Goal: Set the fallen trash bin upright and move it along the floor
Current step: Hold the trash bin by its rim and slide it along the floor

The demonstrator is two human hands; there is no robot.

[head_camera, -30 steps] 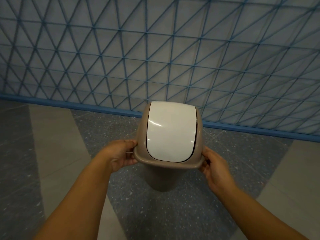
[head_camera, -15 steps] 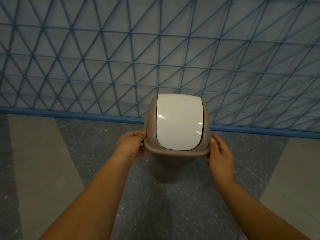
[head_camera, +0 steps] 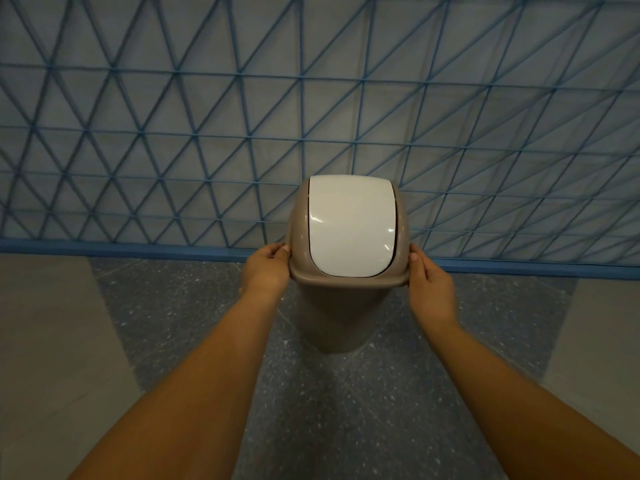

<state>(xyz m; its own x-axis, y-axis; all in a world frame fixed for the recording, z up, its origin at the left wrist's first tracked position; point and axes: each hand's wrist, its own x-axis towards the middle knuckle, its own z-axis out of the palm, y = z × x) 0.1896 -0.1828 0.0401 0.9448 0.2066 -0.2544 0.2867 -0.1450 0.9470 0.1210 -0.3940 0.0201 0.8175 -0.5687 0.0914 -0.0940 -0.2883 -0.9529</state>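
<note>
Hands clasp trash bin (head_camera: 332, 320) rim between them: left hand (head_camera: 266, 271) curled on one side, right hand (head_camera: 429, 282) flatter opposite. White swing lid (head_camera: 351, 225) closed; contents hidden.

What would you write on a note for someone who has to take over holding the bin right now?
Left hand: gripping the left edge of the trash bin's brown lid rim.
Right hand: gripping the right edge of the same rim.
The bin: upright, its white swing flap on top and closed, body tapering down to the dark speckled floor. It stands close to the blue base strip of the wall with the triangle pattern.
Done: the bin is no longer lying down.
Left: slide it along the floor to wherever it belongs, then let go. Whether the base is touching the floor cannot be seen clearly.
</note>
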